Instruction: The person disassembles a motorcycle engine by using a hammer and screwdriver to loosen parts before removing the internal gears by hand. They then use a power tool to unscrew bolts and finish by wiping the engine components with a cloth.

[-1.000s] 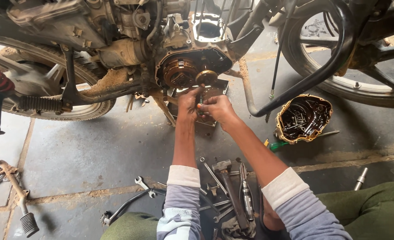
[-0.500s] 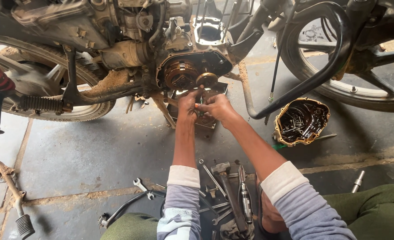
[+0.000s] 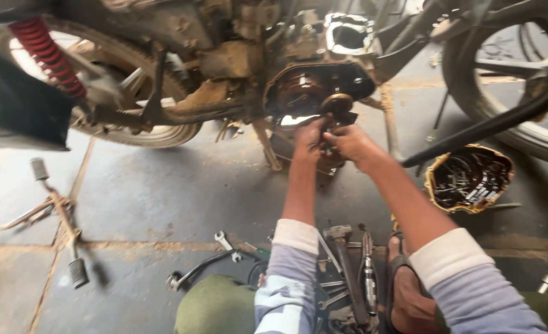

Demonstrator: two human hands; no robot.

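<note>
A red coil shock spring sits at upper left above the rear wheel, a footpeg bar and a spanner lie on the concrete floor, a hammer rests among tools, and an engine cover lies at right.

Red spring, blue-white striped sleeve
</note>
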